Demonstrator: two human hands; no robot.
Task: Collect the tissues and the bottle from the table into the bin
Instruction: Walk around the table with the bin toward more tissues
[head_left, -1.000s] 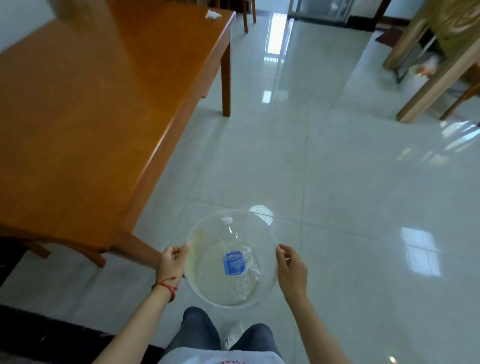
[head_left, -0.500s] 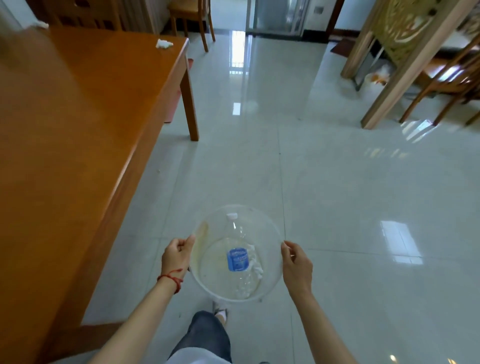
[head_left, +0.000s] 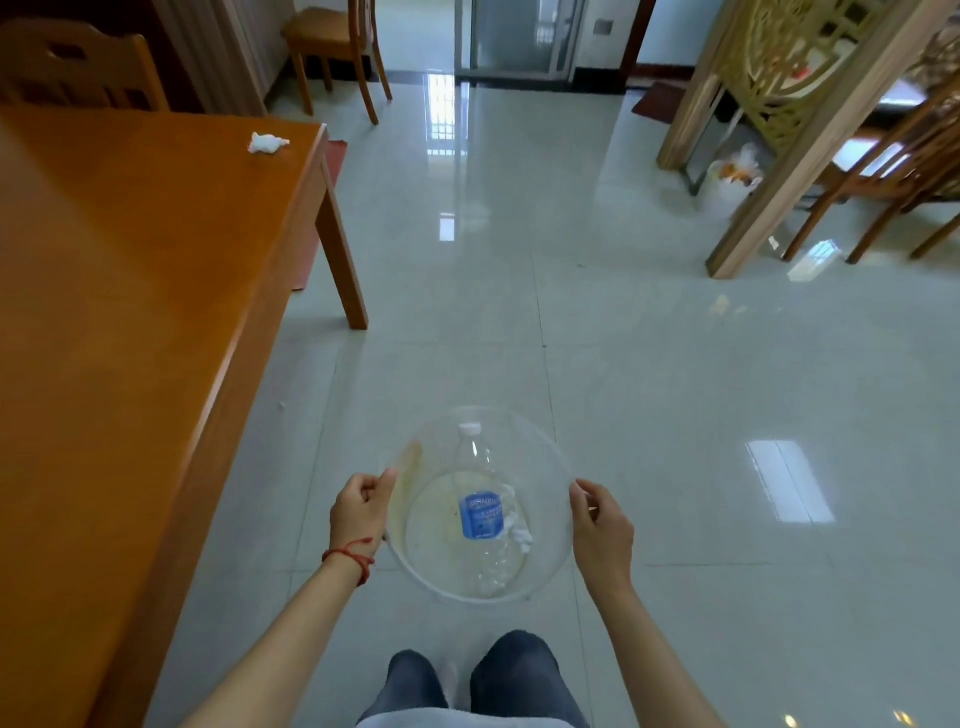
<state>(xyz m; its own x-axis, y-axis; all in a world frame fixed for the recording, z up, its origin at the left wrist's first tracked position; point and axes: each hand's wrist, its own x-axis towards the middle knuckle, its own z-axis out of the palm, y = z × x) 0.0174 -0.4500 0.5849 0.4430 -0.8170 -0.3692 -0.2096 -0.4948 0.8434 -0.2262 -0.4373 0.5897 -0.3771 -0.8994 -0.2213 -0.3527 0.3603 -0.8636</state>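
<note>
Right, you have the bin (head_left: 480, 582) held out over the floor (head_left: 675, 389), one hand per side: your left hand (head_left: 359, 512) is pinched on the left rim, your right hand (head_left: 602, 530) on the right rim, fingers curled over the edge. Both grips are closed on the bin, nothing else in them.

Inside lies the bottle (head_left: 482, 512), cap pointing away from you, clear plastic with a blue label, apparently empty, so it should add little weight. Beside it on the right sits a white tissue (head_left: 519, 530), crumpled against the bottle's side.

One more tissue, the far wad (head_left: 266, 143), waits on the table (head_left: 130, 312) near its far right corner, close to the edge. It looks like a small, soft, crushed ball, practically weightless by my reckoning. Pinch it from above with your fingertips; it will squash and give no resistance.

Mind the bin, though: see-through, thin-walled, probably flexible. Freeing one hand leaves it hanging from one rim, so it may tip.
</note>
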